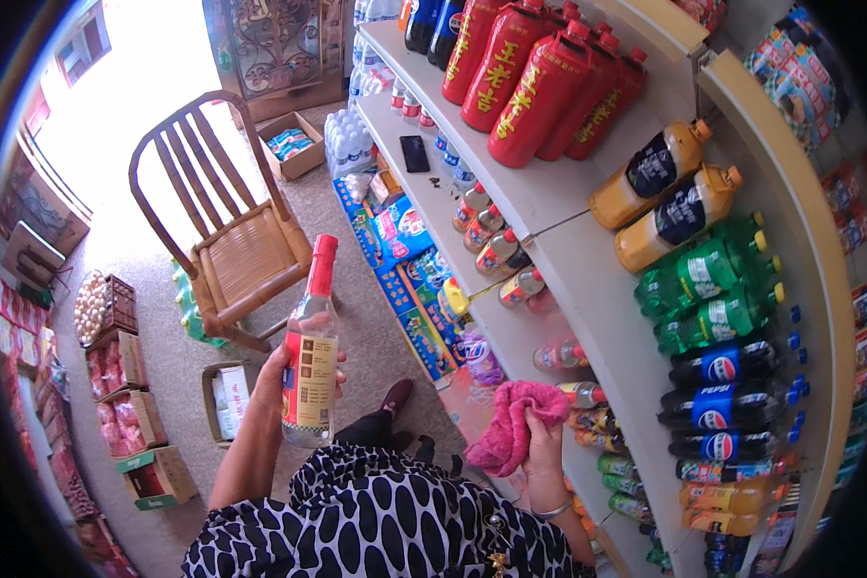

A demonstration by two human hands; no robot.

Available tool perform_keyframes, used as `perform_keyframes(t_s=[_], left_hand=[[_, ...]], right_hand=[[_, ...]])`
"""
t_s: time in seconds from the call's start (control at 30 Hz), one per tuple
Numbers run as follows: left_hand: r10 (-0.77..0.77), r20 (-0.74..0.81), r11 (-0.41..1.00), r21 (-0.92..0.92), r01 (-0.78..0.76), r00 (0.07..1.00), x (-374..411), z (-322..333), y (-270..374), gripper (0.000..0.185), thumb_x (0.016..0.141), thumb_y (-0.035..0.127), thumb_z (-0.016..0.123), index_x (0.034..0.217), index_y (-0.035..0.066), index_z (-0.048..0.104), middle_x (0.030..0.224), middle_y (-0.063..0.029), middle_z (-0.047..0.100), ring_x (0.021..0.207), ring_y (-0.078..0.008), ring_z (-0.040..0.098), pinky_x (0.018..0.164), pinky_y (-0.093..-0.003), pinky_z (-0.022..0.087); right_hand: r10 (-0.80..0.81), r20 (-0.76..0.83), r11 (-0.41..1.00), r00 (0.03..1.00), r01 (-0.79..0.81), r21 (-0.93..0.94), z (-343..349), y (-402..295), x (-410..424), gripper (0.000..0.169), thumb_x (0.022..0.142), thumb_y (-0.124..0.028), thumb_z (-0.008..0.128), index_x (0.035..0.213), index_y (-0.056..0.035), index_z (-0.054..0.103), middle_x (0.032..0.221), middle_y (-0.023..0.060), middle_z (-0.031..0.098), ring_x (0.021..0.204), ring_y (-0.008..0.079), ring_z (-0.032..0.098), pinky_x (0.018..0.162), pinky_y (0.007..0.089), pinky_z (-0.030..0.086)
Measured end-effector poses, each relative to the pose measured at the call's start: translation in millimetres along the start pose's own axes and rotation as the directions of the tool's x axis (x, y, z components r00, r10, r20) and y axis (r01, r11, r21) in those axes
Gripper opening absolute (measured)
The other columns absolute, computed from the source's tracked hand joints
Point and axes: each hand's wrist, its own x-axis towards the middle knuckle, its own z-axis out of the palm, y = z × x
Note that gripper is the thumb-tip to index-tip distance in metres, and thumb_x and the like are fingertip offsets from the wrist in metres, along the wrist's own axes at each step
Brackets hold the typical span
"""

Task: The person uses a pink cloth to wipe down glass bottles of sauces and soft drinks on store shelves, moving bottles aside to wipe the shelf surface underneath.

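My left hand (277,376) is wrapped around a clear bottle (311,361) with a red cap and neck wrap. The bottle stands nearly upright in front of my body, and its red and cream label bears printing. In my right hand (543,451) is a bunched pink cloth (509,423), held at the edge of the shelf. Close behind the cloth, similar bottles lie or stand on the lower shelf, among them a red-capped bottle (581,394). Farther along that shelf is a group of small labelled bottles (497,249).
The upper shelf (571,282) carries red drink bottles (542,94), amber bottles (650,173), green bottles (708,289) and Pepsi bottles (722,397). A dark phone (415,154) lies on the lower shelf. A bamboo chair (246,246) and several cartons (134,419) stand on the floor.
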Motion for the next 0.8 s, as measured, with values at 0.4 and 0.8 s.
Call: perform_keyframes(t_s=[0.4,0.8], left_hand=[[-0.346,0.217,0.914,0.297,0.276,0.913,82,41,-48,0.072,0.072,0.041,0.066,0.126,0.005,0.034,0.102,-0.0158,0.056,0.087,-0.0266,0.061,0.071,-0.0412,0.054],[-0.575,0.414,0.735,0.641,0.222,0.706,224,19,69,0.081,0.074,0.032,0.067,0.135,0.0,0.026,0.118,-0.0098,0.051,0.106,-0.0174,0.051,0.092,-0.0321,0.04]], right_hand=[[-0.274,-0.149,0.941,0.95,0.297,0.163,47,-14,-26,0.044,0.089,-0.036,0.049,0.118,-0.0024,0.044,0.115,0.011,0.053,0.108,0.0244,0.051,0.093,0.0408,0.041],[-0.693,0.064,0.561,0.718,0.593,-0.578,253,32,111,0.048,0.087,-0.01,0.046,0.133,-0.0028,0.034,0.137,0.0198,0.032,0.13,0.0331,0.027,0.105,0.0393,0.023]])
